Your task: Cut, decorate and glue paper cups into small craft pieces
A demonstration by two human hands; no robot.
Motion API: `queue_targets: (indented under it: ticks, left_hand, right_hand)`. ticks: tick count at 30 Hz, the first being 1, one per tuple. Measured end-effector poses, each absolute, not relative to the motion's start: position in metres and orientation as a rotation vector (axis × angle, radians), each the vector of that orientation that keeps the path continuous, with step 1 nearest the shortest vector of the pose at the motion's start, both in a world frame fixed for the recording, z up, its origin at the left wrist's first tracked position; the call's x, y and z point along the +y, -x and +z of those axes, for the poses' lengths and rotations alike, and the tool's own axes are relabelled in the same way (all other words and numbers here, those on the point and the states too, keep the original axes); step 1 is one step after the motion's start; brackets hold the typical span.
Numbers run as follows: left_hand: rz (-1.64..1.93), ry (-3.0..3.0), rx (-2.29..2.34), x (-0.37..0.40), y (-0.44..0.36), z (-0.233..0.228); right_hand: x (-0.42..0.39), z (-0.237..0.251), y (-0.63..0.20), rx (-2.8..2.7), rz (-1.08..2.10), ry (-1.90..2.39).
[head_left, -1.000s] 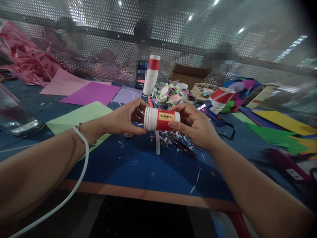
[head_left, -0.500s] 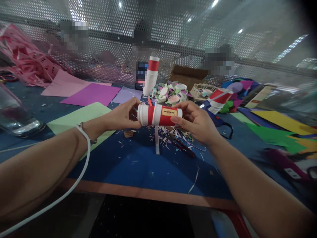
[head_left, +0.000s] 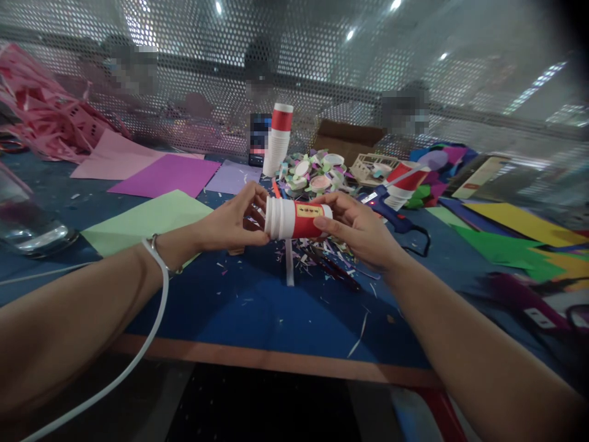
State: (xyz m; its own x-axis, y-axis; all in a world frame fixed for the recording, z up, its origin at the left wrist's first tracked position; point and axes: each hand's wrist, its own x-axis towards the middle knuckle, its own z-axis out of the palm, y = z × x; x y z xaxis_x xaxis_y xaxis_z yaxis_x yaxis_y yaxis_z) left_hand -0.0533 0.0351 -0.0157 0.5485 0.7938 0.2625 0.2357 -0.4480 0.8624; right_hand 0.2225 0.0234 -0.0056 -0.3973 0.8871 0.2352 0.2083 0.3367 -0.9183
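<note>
Both hands hold a short stack of red and white paper cups (head_left: 297,219) on its side above the blue table (head_left: 257,307). My left hand (head_left: 232,218) pinches the white rim end on the left. My right hand (head_left: 359,230) wraps the red body with its yellow label from the right. Paper scraps (head_left: 317,255) and a white strip (head_left: 289,270) lie on the table just under the cups.
A tall cup stack (head_left: 277,140) stands at the back, beside a heap of cut paper pieces (head_left: 315,175). A blue glue gun (head_left: 391,212) lies right of my hands. Coloured sheets (head_left: 151,215) lie left and right; a perforated screen (head_left: 322,67) closes the back.
Half a second ago the cups were pulled apart into a longer stack; now they are pushed back together and shorter. Both hands stayed in about the same place.
</note>
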Motion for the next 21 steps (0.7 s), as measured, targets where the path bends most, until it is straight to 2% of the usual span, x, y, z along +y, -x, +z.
queue_targets:
  ticks: [12, 21]
  left_hand:
    - [0.913, -2.021, 0.907, 0.025, 0.047, -0.011]
    - [0.928, -2.154, 0.932, 0.024, 0.049, -0.002]
  right_hand:
    - [0.017, -0.001, -0.215, -1.600, 1.282, 0.938]
    - [0.014, -0.003, -0.211, -1.655, 1.273, 0.936]
